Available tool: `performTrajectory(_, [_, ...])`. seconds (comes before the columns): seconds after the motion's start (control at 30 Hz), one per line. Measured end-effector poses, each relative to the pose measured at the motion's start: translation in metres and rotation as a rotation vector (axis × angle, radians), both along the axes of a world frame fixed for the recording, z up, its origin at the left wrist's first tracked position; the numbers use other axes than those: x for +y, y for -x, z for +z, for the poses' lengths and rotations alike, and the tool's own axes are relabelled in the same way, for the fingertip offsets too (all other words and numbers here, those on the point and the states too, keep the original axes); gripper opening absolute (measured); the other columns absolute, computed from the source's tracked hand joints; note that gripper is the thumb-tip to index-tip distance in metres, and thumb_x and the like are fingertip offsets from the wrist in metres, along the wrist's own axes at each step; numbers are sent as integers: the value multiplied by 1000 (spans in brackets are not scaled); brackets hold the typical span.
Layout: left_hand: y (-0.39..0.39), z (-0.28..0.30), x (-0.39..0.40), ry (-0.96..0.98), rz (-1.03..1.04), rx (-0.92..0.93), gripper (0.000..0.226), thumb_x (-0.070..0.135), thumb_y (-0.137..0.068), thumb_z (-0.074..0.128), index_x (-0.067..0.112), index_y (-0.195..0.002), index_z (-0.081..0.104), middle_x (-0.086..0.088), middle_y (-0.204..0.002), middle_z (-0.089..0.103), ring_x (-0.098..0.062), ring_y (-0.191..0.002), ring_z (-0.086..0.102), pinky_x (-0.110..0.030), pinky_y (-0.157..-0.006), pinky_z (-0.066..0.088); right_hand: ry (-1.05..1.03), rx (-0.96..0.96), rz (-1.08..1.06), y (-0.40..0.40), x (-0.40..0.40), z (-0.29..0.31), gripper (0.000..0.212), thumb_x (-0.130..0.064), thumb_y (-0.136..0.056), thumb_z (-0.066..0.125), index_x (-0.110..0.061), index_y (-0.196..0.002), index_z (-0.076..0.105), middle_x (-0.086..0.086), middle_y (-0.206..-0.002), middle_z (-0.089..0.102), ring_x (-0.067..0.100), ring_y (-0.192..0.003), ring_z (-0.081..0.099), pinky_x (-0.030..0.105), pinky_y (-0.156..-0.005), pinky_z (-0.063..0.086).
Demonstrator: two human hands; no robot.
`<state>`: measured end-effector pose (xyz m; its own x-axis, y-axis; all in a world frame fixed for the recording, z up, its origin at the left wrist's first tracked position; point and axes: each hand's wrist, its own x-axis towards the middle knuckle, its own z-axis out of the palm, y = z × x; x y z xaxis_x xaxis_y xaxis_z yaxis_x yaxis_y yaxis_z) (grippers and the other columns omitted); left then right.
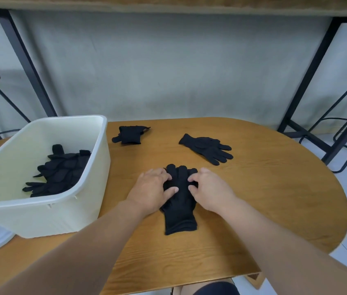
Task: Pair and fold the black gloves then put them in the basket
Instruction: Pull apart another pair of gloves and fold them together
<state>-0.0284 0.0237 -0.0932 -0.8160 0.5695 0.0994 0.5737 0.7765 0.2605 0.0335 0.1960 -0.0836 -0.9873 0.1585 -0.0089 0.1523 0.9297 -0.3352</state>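
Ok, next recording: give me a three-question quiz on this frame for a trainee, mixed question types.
1. True or false: both hands grip the stacked gloves lying at the table's near middle.
2. Multiple choice: where is the folded bundle? A) in the basket B) on the table beside the basket's far corner C) under the right hand
3. Fill in: the flat gloves that no hand touches lie to the ____ of the folded bundle.

Key
1. True: left hand and right hand curl their fingers on it.
2. B: the basket holds only loose gloves.
3. Right.
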Motion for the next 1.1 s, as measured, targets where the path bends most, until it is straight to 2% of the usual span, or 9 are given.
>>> performTrajectory(0.1, [-7, 10, -2, 30, -13, -32, 57, 60, -90, 49, 26, -135, 50, 11, -134, 45, -12, -125, 37, -28, -108, 26, 1, 61, -105, 3, 5, 0, 24, -30, -99, 50, -25, -115, 67, -2, -114, 55, 21, -95, 60, 37, -81, 54])
performTrajectory(0.2, [-24, 23, -2, -119, -32, -32, 42, 57, -86, 58, 31, -119, 60, 15, -119, 50, -7, -113, 41, -23, -100, 34, 154, 102, -244, 7, 12, 1, 23, -22, -98, 47, -23, -104, 70, -1, -100, 66, 20, -85, 63, 33, -72, 55])
performTrajectory(0.33, [-52, 32, -3, -164, -121, -333, 27, 54, -79, 70, 31, -91, 67, 17, -98, 57, 0, -96, 52, -22, -86, 47, 337, 71, -409, 18, 26, 3, 26, -17, -97, 45, -21, -105, 70, 1, -105, 67, 22, -91, 62, 28, -71, 49])
performTrajectory(0.47, [-58, 30, -11, -98, -140, -465, 35, 53, -70, 78, 34, -97, 67, 22, -108, 53, 4, -102, 50, -18, -87, 42, 385, 12, -420, 29, 27, 4, 24, -26, -98, 49, -17, -108, 69, 2, -109, 67, 22, -95, 60, 31, -77, 49])
performTrajectory(0.57, [-56, 31, -11, -42, -153, -454, 32, 44, -72, 81, 34, -99, 67, 22, -111, 51, 3, -104, 49, -18, -88, 40, 356, -25, -358, 36, 19, 6, 24, -38, -94, 58, -18, -104, 68, -1, -102, 67, 20, -92, 61, 30, -74, 46])
performTrajectory(0.7, [-57, 33, -10, -31, -154, -456, 16, 39, -77, 78, 27, -86, 71, 24, -111, 51, 3, -102, 48, -22, -90, 41, 414, -3, -356, 41, 12, 7, 13, -29, -90, 65, -17, -87, 70, 0, -95, 68, 20, -87, 63, 31, -74, 50])
performTrajectory(0.9, [-57, 34, -14, -67, -144, -541, 13, 38, -78, 78, 27, -77, 72, 27, -113, 50, 2, -102, 49, -18, -85, 36, 558, 116, -442, 30, 19, 18, 18, -25, -91, 63, -9, -89, 71, 0, -87, 67, 23, -89, 63, 38, -83, 53])
performTrajectory(1.0, [-59, 37, -14, -54, -151, -570, 13, 38, -79, 76, 27, -77, 71, 28, -114, 49, 1, -104, 49, -22, -90, 38, 460, 11, -441, 25, 24, 9, 17, -28, -91, 63, -11, -91, 68, 3, -97, 67, 25, -96, 63, 36, -85, 53])
performTrajectory(1.1, [-63, 36, -13, -32, -169, -531, 12, 37, -80, 76, 27, -77, 70, 28, -112, 48, 0, -105, 49, -22, -90, 40, 321, -29, -440, 25, 26, 1, 21, -35, -91, 64, -22, -75, 60, 1, -88, 67, 22, -85, 63, 33, -75, 52])
